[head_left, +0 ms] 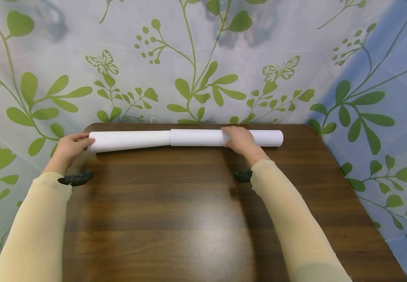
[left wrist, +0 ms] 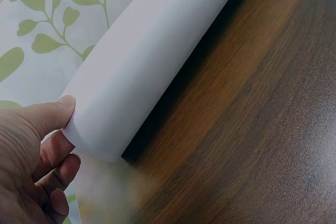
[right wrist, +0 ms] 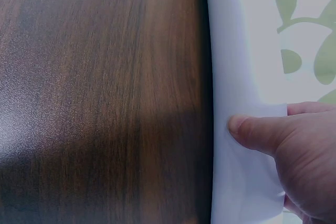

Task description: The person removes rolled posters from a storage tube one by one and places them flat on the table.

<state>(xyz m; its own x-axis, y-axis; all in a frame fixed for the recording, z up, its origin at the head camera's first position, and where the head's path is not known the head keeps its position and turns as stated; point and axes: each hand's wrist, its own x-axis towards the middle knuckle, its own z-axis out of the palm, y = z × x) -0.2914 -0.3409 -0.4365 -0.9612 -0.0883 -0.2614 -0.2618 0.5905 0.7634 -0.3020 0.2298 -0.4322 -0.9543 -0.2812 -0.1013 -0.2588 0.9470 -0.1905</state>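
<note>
Head view: a white, paper-like tapering tube and a white, paper-like straight tube meet along the far edge of the brown wood-grain counter. Left wrist view: the left hand pinches the tapering tube's rim, perhaps to avoid crushing it. Right wrist view: the right hand grips the straight tube between thumb and fingers, probably to stop rolling.
</note>
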